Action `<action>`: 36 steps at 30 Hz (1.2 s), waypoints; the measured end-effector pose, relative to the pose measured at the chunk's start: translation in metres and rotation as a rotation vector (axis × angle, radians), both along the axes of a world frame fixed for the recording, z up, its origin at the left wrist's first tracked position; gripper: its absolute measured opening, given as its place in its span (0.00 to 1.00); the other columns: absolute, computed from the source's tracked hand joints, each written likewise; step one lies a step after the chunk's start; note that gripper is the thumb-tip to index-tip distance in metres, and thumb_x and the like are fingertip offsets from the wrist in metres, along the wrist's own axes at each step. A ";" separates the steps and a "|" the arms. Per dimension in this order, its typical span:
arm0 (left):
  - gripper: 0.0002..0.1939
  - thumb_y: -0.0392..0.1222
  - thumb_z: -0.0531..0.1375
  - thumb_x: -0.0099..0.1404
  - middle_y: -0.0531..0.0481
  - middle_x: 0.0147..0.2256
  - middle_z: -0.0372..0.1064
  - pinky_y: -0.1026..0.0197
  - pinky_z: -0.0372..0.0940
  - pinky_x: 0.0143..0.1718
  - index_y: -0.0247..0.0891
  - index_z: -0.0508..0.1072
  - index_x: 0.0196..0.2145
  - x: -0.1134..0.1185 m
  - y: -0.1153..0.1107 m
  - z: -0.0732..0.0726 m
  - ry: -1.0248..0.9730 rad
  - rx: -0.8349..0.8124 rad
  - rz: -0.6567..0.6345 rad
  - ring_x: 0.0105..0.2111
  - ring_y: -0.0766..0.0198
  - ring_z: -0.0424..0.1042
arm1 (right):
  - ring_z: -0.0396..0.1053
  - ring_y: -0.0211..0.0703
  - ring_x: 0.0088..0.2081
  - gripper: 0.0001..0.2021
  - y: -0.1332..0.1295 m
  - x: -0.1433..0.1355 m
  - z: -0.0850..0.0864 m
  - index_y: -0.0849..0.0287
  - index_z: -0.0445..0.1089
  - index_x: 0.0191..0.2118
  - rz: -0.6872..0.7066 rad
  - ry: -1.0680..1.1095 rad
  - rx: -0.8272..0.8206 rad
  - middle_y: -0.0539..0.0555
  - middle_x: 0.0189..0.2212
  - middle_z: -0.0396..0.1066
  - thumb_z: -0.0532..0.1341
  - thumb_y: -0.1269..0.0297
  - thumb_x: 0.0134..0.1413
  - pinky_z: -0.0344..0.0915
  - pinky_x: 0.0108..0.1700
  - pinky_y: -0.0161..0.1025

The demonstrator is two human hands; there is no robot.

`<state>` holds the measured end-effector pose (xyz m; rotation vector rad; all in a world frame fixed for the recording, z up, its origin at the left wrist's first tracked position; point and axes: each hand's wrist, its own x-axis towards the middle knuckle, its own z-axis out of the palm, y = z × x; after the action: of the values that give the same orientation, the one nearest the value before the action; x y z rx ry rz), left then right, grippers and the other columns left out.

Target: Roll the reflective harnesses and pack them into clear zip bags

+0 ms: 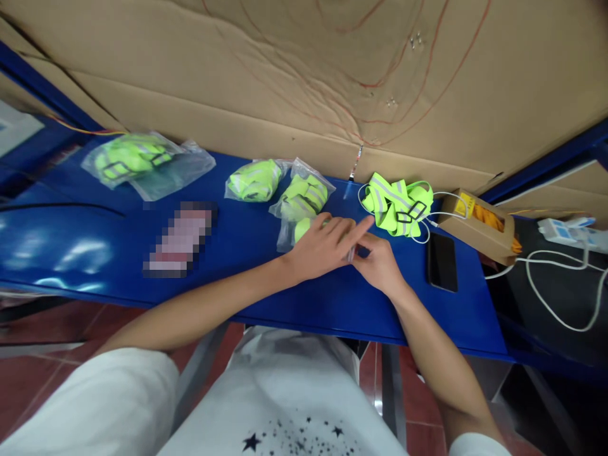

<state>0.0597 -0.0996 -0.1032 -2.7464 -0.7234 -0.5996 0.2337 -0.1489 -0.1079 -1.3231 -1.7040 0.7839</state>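
While the left hand point(320, 247) stretches its fingers, lightly bent, toward the curled fingers of the right hand point(380, 263), a sliver of clear plastic point(351, 254) shows between them; whether either grips it, I cannot tell. Just beyond the left knuckles sits a crumpled clear bag point(286, 234) with yellow-green material, partly hidden. Bare blue table point(313, 307) opens toward the front edge; right, a black phone point(442, 261) lies near reflective straps point(396, 206).
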 end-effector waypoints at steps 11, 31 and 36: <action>0.66 0.51 0.76 0.55 0.33 0.58 0.66 0.44 0.62 0.55 0.41 0.39 0.76 -0.007 -0.012 0.052 -0.085 -0.567 0.013 0.55 0.40 0.68 | 0.78 0.48 0.46 0.20 -0.007 0.025 0.015 0.52 0.80 0.52 0.187 0.283 -0.161 0.53 0.42 0.80 0.64 0.46 0.64 0.75 0.51 0.45; 0.29 0.64 0.69 0.61 0.40 0.38 0.81 0.56 0.73 0.46 0.32 0.82 0.42 -0.062 0.024 -0.005 -0.998 -2.048 0.021 0.37 0.55 0.80 | 0.76 0.40 0.43 0.13 0.001 0.013 0.004 0.52 0.73 0.47 0.181 0.370 -0.317 0.51 0.43 0.78 0.71 0.59 0.59 0.73 0.47 0.38; 0.21 0.58 0.68 0.65 0.45 0.40 0.82 0.58 0.72 0.50 0.36 0.83 0.43 -0.058 0.018 -0.005 -1.081 -1.685 0.023 0.43 0.56 0.80 | 0.78 0.39 0.36 0.22 0.006 0.014 0.002 0.53 0.69 0.47 -0.032 0.494 -0.479 0.49 0.36 0.79 0.76 0.55 0.50 0.75 0.41 0.37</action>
<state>0.0018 -0.0815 -0.1084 -3.3353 -2.3034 -2.4306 0.2480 -0.1424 -0.1060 -1.3122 -1.1384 1.4281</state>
